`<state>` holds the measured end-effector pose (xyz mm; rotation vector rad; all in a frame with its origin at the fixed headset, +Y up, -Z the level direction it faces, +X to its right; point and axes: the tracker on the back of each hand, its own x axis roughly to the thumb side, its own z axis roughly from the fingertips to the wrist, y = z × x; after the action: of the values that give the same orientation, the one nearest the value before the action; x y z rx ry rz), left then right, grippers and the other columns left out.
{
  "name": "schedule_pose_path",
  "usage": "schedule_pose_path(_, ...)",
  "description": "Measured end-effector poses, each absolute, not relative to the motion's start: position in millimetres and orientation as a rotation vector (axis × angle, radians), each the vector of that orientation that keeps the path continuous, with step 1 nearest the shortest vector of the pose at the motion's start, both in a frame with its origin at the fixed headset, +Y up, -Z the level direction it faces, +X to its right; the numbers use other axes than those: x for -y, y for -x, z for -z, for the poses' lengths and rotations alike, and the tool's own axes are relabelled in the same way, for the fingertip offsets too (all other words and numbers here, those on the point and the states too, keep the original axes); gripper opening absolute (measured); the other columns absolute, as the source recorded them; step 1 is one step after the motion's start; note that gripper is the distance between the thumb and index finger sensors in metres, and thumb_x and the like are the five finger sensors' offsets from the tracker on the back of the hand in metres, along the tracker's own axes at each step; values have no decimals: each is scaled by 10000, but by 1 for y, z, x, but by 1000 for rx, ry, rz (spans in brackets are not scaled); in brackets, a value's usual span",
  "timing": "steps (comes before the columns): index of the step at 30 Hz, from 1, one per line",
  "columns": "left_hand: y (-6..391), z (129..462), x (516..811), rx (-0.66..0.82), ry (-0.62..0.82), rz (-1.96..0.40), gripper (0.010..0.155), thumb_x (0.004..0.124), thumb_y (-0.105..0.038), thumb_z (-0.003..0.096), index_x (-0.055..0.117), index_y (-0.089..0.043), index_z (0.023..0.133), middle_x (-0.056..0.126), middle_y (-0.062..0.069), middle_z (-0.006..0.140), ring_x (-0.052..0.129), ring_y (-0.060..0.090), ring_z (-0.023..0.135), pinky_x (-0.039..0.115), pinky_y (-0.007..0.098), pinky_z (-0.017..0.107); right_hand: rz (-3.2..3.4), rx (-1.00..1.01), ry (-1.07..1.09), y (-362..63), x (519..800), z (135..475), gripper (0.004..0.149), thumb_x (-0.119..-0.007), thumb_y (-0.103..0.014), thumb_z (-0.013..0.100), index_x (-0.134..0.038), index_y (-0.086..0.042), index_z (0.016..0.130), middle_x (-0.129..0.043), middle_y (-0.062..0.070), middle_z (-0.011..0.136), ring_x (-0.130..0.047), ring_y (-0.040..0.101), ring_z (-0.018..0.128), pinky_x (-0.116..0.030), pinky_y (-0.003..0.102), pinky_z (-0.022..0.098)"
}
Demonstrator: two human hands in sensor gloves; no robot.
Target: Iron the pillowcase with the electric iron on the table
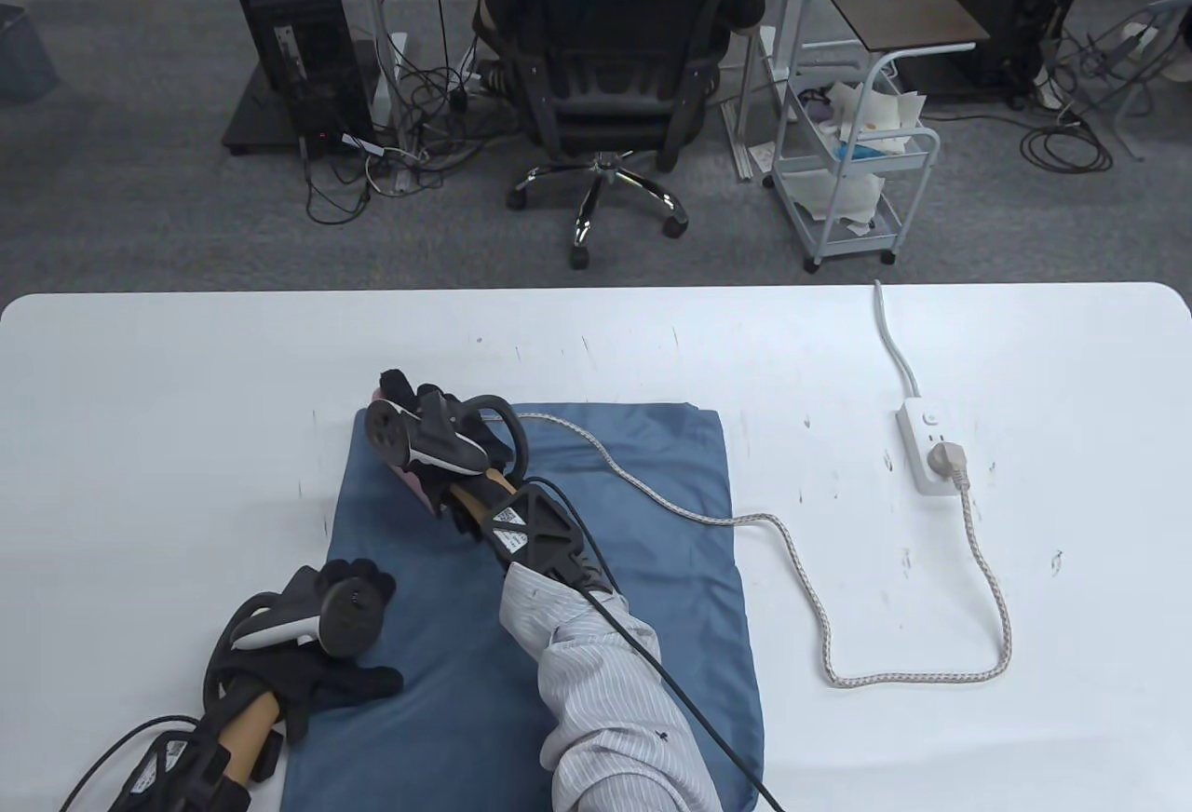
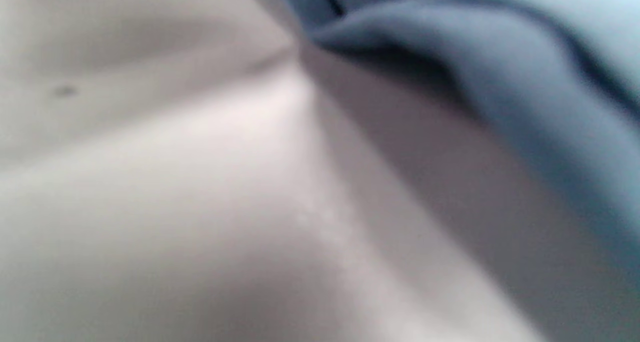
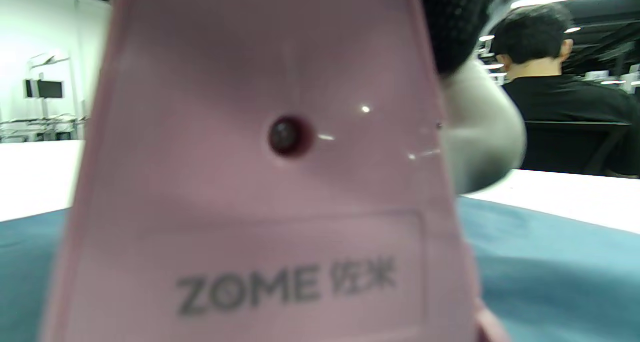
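Black-gloved, my right hand (image 1: pixel 438 439) is wrapped round the pink iron (image 3: pixel 270 182), which sits on the blue pillowcase's (image 1: pixel 633 570) 11 o'clock corner. My left hand (image 1: pixel 326 654) lies flat with fingers spread, pressing the fabric at about 8 o'clock. The braided cord (image 1: pixel 819 607) loops off toward 3 o'clock to the power strip (image 1: pixel 927 444) on the white table (image 1: pixel 186 402).

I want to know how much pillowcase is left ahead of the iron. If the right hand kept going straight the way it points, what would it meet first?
Almost nothing: the right hand and pink iron sit near the pillowcase's far left corner, then bare table.
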<state>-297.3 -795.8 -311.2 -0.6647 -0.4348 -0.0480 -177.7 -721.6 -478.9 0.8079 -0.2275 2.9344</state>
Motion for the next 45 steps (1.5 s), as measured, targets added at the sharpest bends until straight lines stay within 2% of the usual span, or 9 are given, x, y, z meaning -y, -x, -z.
schedule_pose_path(6, 297, 311, 785, 443, 521, 36, 944, 559, -588, 498, 67, -92, 1133, 5, 239, 1158, 54, 529, 1029, 142, 620, 713, -2863, 219, -1115, 154, 712, 437, 697, -679, -460, 525, -479, -113, 1096, -876, 132, 771, -934, 162, 423, -850, 316, 358)
schedule_pose_path(9, 291, 309, 784, 482, 529, -65, 1001, 535, -655, 453, 64, -97, 1137, 0, 238, 1163, 46, 526, 1034, 130, 623, 712, -2870, 223, -1170, 144, 714, 428, 700, -680, -461, 523, -478, -114, 1096, -876, 133, 769, -934, 160, 422, -851, 315, 357)
schedule_pose_path(13, 285, 307, 795, 470, 694, 137, 1120, 558, -700, 398, -43, -69, 1102, -90, 284, 1120, -19, 568, 1000, 101, 644, 694, -2959, 317, -1088, 122, 724, 437, 711, -669, -466, 525, -448, -113, 1101, -873, 122, 769, -935, 152, 419, -854, 307, 350)
schedule_pose_path(14, 286, 307, 796, 467, 736, 167, 1135, 512, -724, 383, -125, -70, 1058, -176, 290, 1073, -51, 571, 978, 90, 646, 684, -2988, 343, -1023, 113, 724, 443, 710, -664, -470, 528, -449, -111, 1101, -876, 117, 764, -937, 143, 411, -857, 297, 343)
schedule_pose_path(18, 286, 309, 796, 449, 738, 119, 1159, 555, -714, 381, -117, -56, 1058, -166, 308, 1068, -62, 583, 972, 77, 655, 684, -3018, 327, -908, 94, 723, 457, 708, -662, -466, 530, -439, -103, 1095, -872, 115, 740, -928, 138, 388, -850, 296, 324)
schedule_pose_path(22, 287, 308, 796, 457, 724, 117, 1161, 547, -718, 383, -112, -42, 1060, -161, 325, 1066, -55, 596, 969, 89, 664, 682, -2914, 427, -1152, 87, 711, 413, 709, -645, -460, 542, -415, -90, 1102, -866, 98, 715, -914, 124, 367, -844, 289, 302)
schedule_pose_path(29, 288, 308, 797, 456, 721, 90, 1154, 549, -716, 389, -151, -74, 1044, -172, 312, 1060, -72, 590, 960, 77, 664, 676, -2670, 180, -1448, 90, 712, 331, 699, -646, -448, 548, -436, -81, 1104, -884, 113, 699, -920, 137, 354, -845, 295, 285)
schedule_pose_path(34, 289, 307, 797, 451, 719, 90, 1155, 547, -716, 389, -119, -48, 1055, -168, 314, 1061, -69, 591, 960, 79, 664, 675, -2706, 216, -1380, 77, 726, 325, 703, -650, -448, 546, -441, -68, 1099, -889, 115, 682, -919, 135, 341, -845, 292, 269)
schedule_pose_path(45, 289, 307, 798, 448, 725, 93, 1165, 559, -710, 384, -111, -36, 1056, -166, 324, 1058, -63, 597, 956, 86, 667, 673, -3098, 212, -630, -47, 726, 383, 713, -647, -442, 554, -404, -69, 1111, -886, 106, 664, -911, 138, 342, -837, 297, 259)
